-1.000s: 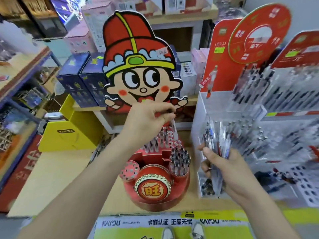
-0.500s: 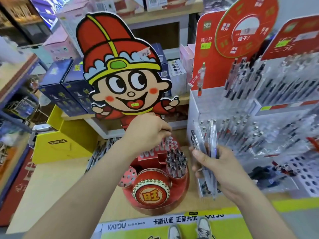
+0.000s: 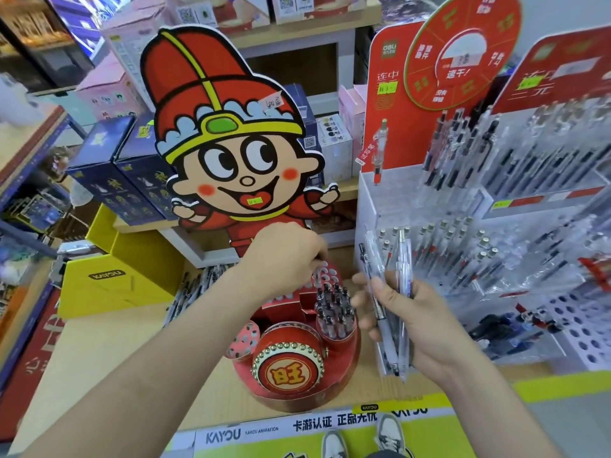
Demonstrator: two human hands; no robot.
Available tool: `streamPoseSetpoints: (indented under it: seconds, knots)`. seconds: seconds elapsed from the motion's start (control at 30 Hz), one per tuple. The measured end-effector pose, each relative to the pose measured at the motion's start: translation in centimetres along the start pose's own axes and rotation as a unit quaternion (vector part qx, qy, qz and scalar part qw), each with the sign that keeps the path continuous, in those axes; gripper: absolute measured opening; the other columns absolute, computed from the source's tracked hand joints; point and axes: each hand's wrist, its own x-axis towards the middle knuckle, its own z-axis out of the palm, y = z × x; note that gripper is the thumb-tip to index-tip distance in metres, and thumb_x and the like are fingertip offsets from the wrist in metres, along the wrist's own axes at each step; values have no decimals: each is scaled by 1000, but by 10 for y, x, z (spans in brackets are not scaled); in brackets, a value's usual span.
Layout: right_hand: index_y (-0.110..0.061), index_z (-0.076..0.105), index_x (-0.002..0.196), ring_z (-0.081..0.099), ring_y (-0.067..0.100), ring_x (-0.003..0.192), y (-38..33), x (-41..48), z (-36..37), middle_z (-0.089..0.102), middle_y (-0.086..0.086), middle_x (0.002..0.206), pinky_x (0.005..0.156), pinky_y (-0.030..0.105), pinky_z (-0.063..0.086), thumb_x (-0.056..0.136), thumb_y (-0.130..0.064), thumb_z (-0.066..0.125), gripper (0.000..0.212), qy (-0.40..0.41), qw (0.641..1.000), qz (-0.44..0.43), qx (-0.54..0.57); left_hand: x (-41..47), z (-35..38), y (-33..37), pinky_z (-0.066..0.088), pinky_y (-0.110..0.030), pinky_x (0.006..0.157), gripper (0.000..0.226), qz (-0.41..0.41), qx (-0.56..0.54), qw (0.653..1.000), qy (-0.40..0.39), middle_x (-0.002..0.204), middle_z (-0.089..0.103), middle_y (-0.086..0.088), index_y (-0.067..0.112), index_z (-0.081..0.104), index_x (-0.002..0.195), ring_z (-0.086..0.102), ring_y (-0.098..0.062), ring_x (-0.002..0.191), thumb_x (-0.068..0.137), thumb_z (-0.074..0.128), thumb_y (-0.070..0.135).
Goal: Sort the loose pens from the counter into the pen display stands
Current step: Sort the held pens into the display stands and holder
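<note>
One red round pen stand point(image 3: 287, 371) on tan counter point(image 3: 99, 342), with cartoon cut-out point(image 3: 228, 143) behind. One left hand point(image 3: 284, 256) over the stand's rear holed tier, fingertips hidden. One right hand point(image 3: 420, 325) gripping upright clear pens point(image 3: 404, 259), just beside white tiered pen rack point(image 3: 390, 193).

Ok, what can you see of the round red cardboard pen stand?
The round red cardboard pen stand is upright on the wooden counter. A gold-studded drum badge fronts it; a cartoon boy cutout rises behind. Its right cup holds dark-tipped pens; the rear tier shows open holes. The left hand reaches onto that tier; the right hand, gripping clear pens, is beside the cup.
</note>
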Motion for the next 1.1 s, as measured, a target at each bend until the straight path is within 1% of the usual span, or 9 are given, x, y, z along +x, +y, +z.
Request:
streamPoseSetpoints:
  seconds: [0.23,0.3,0.37,0.43,0.5,0.6,0.77,0.97,1.1]
  knots:
    - [2,65,108,51,17,42,0,-3,5,71,20,83,39,22,41,84,-24,55,36,-24,998,21,62,3,7,0,36,-31,69,26,18,32,999,0,93,68,5,27,65,107,59,-21,91,97,44,38]
    - [2,65,107,48,16,39,0,-4,6,70,20,79,37,21,38,84,-24,54,36,-31,997,23,72,-3,3,-2,43,-33,79,28,19,-11,1000,-8,101,68,6,26,65,111,57,-20,100,97,45,40]
    - [3,65,108,46,15,38,0,-5,6,68,19,77,36,21,37,85,-24,53,38,-42,996,25,78,-12,-7,-1,48,-34,88,27,-11,-126,990,54,109,68,8,25,66,115,57,-14,106,98,48,35]
    - [3,67,106,46,15,38,-1,-5,7,67,19,74,36,21,37,85,-24,53,37,-56,995,27,74,-22,-21,4,49,-26,89,23,-66,-303,946,98,106,69,15,26,68,114,60,-1,101,97,53,30]
    - [-1,72,98,46,15,38,-3,-5,12,65,18,70,37,20,37,85,-25,54,33,-80,994,25,65,-32,-33,10,51,-22,87,20,-69,-419,903,64,100,71,16,26,71,109,62,4,96,93,60,29]
    - [-8,76,88,46,16,38,-6,-2,23,62,16,66,38,22,38,85,-27,55,28,-117,992,15,48,-43,-42,13,54,-23,82,19,-70,-526,847,20,93,74,6,21,71,103,68,-5,90,84,70,24]
    - [-11,76,88,53,21,42,-10,3,46,66,22,72,42,25,42,84,-28,58,26,-171,985,14,7,-63,-44,3,55,-23,65,16,-123,-641,755,59,80,74,-9,7,66,93,71,-18,71,79,72,11]
    - [-8,66,91,49,16,42,-4,13,59,62,13,66,37,19,37,87,-28,57,23,-60,997,-2,-50,-94,-55,-34,56,-27,64,14,-182,-650,666,317,80,75,-6,13,69,89,71,-19,72,75,69,16]
    - [-9,66,97,31,10,40,3,19,57,39,0,58,37,20,24,95,-28,53,23,-22,996,-31,-85,-121,-51,-64,57,-23,69,16,-216,-524,695,443,72,72,10,16,69,92,69,-9,69,86,65,1]
